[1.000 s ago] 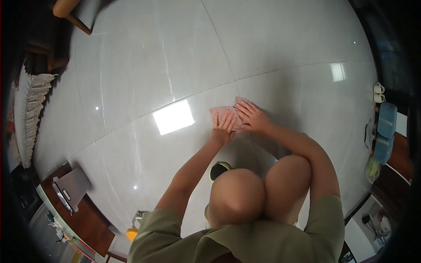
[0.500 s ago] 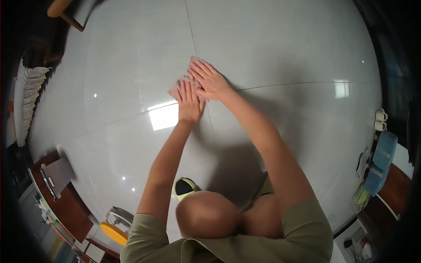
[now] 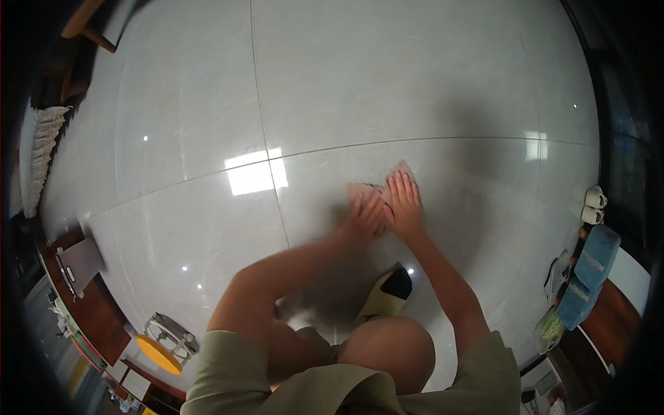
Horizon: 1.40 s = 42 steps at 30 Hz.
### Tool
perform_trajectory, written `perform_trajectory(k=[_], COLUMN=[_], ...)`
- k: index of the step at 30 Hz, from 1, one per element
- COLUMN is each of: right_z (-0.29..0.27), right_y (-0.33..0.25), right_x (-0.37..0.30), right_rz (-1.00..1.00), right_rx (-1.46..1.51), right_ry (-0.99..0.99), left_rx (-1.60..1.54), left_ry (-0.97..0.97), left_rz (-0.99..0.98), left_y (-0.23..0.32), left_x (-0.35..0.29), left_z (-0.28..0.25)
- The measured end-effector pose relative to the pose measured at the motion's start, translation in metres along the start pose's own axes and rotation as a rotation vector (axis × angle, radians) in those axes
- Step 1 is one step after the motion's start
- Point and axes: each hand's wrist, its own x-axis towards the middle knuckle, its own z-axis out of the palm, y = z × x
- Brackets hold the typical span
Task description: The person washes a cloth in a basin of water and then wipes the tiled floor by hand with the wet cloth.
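A pink cloth point(image 3: 361, 188) lies on the glossy grey tiled floor point(image 3: 332, 90), its edges showing past my fingertips. My left hand point(image 3: 362, 217) presses flat on its left part, slightly blurred, fingers stretched forward. On the right part lies my right hand point(image 3: 407, 206), also flat with the fingers extended and the thumb toward the left hand. The hands sit close together, a little below the horizontal tile seam. Much of the cloth is hidden under them.
My shoe point(image 3: 395, 285) and bent knees are just behind the hands. At the right edge are white shoes point(image 3: 593, 205) and blue cushions point(image 3: 597, 257). A yellow round-seated stool point(image 3: 159, 354) and a brown cabinet point(image 3: 104, 321) stand at lower left, a wooden chair leg point(image 3: 97, 34) at upper left.
Both hands and the cloth have moved right and back toward my body, from the seam crossing to below the seam. My legs have shifted, and the shoe now shows farther right.
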Motion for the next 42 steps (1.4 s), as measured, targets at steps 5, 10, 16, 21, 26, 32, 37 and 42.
perform_trajectory(k=[5, 10, 16, 21, 26, 32, 37, 42], right_z=[-0.008, -0.011, 0.017, 0.014, -0.005, -0.011, -0.016, -0.011], right_y=[0.009, -0.017, -0.053, -0.015, 0.065, 0.091, 0.061, 0.038], right_x=[-0.003, 0.080, 0.232, 0.298, 0.286, 0.153, 0.041, 0.016], right_rz=[0.024, -0.183, -0.290, -0.208, 0.056, 0.390, 0.381, 0.404], right_rx=[0.040, 0.110, 0.073, -0.015, -0.125, -0.067, 0.051, 0.046], right_ry=[-0.046, -0.008, 0.188, 0.239, 0.281, 0.238, 0.160, 0.115], left_rx=[-0.048, -0.085, 0.166, 0.182, 0.233, -0.007, -0.135, -0.121], left_ry=[0.065, 0.066, 0.171, 0.191, 0.151, 0.148, 0.005, -0.048], left_rz=[-0.174, -0.555, -0.825, -0.850, -0.757, -0.497, -0.426, -0.376], left_y=[0.043, 0.002, -0.118, -0.169, -0.148, -0.053, 0.032, 0.047], left_x=[0.014, 0.017, 0.044, 0.096, 0.169, 0.175, 0.107, 0.076], left_z=[0.003, -0.014, -0.046, -0.053, -0.046, -0.025, -0.004, -0.001])
